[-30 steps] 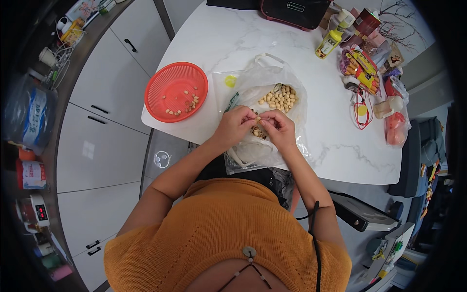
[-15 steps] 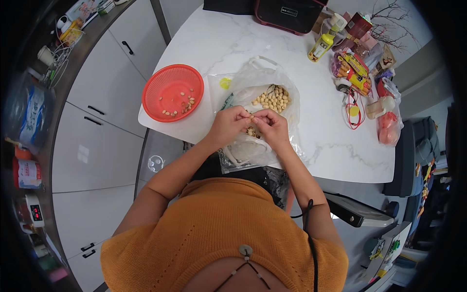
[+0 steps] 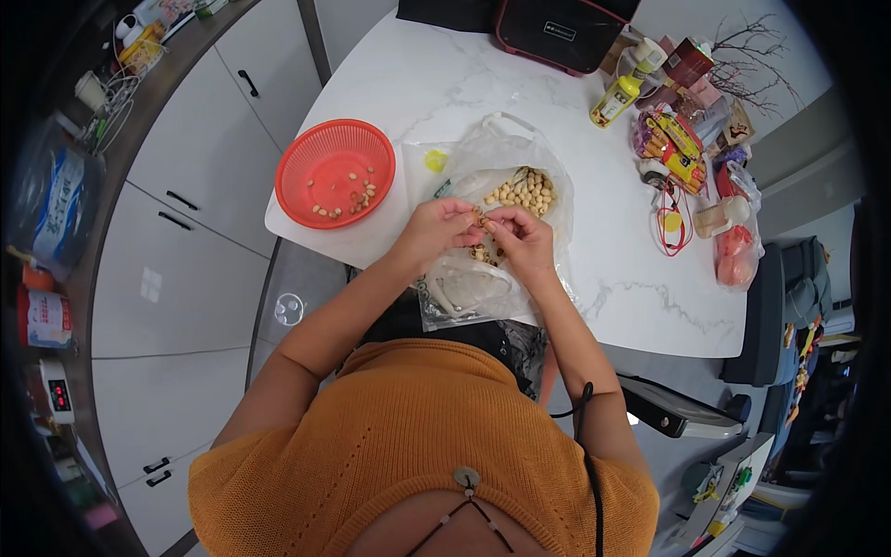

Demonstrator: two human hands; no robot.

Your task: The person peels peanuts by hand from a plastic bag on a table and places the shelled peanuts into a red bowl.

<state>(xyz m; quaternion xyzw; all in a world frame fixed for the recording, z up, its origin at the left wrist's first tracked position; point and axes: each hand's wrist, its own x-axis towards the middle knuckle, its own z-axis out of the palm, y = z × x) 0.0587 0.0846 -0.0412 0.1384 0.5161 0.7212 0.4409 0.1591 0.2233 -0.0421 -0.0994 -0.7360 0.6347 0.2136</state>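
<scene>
My left hand (image 3: 434,227) and my right hand (image 3: 524,239) meet over an opened clear plastic bag (image 3: 469,283). Pinched between their fingertips is a small tan nut (image 3: 482,220), which looks like a peanut in its shell; the fingers partly cover it. Beyond my hands, a pile of unshelled peanuts (image 3: 527,191) lies in the far part of the bag. Broken shell pieces (image 3: 480,252) show below my fingers. To the left stands a red plastic basket (image 3: 295,167) with several loose kernels (image 3: 362,197) on its bottom.
The white marbled table (image 3: 640,288) has a yellow bottle (image 3: 616,100), a packaged snack bag (image 3: 670,148) and a red cord (image 3: 676,227) on its right side. A black and red appliance (image 3: 560,35) stands at the back. White cabinets (image 3: 176,269) line the left.
My hands stay together at nearly the same spot. The fingertips have shifted around the peanut, and more of its brownish shell shows between them. The view has tilted slightly.
</scene>
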